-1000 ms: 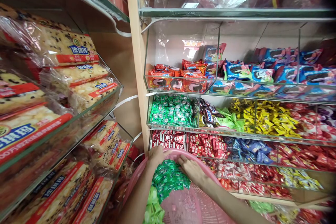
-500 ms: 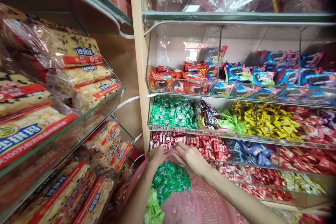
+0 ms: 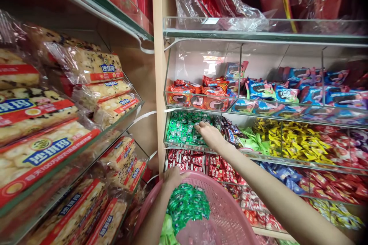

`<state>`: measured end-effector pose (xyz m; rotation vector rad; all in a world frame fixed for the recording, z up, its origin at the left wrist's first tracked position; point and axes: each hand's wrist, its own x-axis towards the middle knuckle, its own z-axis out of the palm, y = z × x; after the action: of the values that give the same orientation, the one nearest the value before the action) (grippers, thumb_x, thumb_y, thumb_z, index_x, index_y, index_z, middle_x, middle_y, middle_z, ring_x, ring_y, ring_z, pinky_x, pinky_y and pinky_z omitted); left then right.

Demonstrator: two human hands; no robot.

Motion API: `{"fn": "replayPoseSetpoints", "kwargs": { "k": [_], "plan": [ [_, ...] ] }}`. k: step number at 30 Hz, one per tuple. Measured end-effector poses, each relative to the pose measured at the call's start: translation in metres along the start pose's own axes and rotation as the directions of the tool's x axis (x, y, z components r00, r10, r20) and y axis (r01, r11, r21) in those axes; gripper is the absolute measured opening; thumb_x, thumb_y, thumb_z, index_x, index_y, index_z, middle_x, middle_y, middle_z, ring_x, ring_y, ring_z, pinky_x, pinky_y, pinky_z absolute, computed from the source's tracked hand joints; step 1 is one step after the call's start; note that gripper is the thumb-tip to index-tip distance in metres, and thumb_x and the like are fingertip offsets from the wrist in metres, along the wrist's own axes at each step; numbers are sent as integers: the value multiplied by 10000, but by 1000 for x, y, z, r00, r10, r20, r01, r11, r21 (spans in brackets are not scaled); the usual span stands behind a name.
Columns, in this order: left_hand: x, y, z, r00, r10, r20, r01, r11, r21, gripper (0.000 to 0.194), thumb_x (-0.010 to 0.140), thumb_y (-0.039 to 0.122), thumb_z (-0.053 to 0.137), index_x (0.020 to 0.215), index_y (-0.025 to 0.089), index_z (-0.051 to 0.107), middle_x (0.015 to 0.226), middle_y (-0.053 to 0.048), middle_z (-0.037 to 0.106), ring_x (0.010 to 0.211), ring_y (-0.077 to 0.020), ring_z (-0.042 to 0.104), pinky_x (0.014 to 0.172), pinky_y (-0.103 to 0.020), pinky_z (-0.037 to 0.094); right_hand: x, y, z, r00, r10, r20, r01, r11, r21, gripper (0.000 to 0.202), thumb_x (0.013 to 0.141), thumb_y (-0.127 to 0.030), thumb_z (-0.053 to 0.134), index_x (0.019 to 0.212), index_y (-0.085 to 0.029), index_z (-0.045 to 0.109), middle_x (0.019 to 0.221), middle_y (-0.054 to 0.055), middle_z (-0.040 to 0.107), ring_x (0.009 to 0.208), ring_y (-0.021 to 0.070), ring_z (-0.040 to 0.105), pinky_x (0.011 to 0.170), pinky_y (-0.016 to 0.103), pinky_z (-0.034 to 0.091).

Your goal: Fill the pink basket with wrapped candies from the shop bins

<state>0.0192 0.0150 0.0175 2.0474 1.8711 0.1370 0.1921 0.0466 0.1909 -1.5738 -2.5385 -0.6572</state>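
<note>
A pink basket point(image 3: 234, 214) with a perforated wall holds a heap of green-wrapped candies point(image 3: 188, 203), with light green packets point(image 3: 167, 231) at the heap's near left. The left hand point(image 3: 171, 178) grips the basket's far rim, left of its middle. Above and beyond the basket, the right hand point(image 3: 209, 133) reaches into a clear bin of green candies point(image 3: 179, 127), its fingers bent at their surface. Between that bin and the basket's far rim sit red-and-white packets point(image 3: 186, 160). Yellow packets point(image 3: 299, 138) lie up and to the basket's right, with blue-wrapped cakes point(image 3: 261, 89) higher. Left of the basket, shelves carry large bars in clear wrap point(image 3: 48, 151). A wooden post point(image 3: 159, 69) rises beyond the basket's left side.
</note>
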Motion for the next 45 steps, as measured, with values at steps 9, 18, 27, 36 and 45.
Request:
{"fn": "replayPoseSetpoints", "kwargs": {
  "k": [9,18,27,36,45],
  "plan": [
    [0,-1,0,1000,11,-1,-11,1000,16,703,749,759,291,932,190,663,1000,-144,677,958,-288,623,750,-338,450,8,3,16,998,-63,-2,63,998,-12,178,883,-107,440,974,-148,588,960,114,583,925,226,544,750,291,426],
    [7,-6,9,1000,-6,-3,6,1000,-13,732,724,774,331,1028,189,648,1036,-140,671,976,-279,614,772,-328,442,18,6,7,989,-150,12,148,983,110,497,807,-8,390,1253,-198,503,1215,87,529,1003,207,498,855,313,395],
    [7,-8,11,1000,-2,-6,2,1000,-20,705,725,757,360,1023,188,650,1056,-136,664,991,-279,604,773,-326,438,22,8,7,971,-219,100,195,958,210,613,725,-26,493,1309,-214,469,1266,93,530,1041,273,464,818,374,377],
    [7,-7,11,1000,-6,-19,5,1000,-16,688,733,748,361,1008,187,650,1022,-133,676,979,-284,613,774,-328,437,19,9,9,964,-265,2,257,936,242,465,789,-70,524,1233,-209,533,1138,93,574,971,234,469,808,360,359],
    [4,-4,5,1000,-13,-14,13,1000,-2,705,723,759,366,1004,182,657,1031,-142,676,978,-294,615,774,-331,438,9,4,4,927,-370,-69,375,894,245,251,822,-109,534,1029,-204,641,1132,89,568,1006,225,454,805,343,338]
  ]
}}
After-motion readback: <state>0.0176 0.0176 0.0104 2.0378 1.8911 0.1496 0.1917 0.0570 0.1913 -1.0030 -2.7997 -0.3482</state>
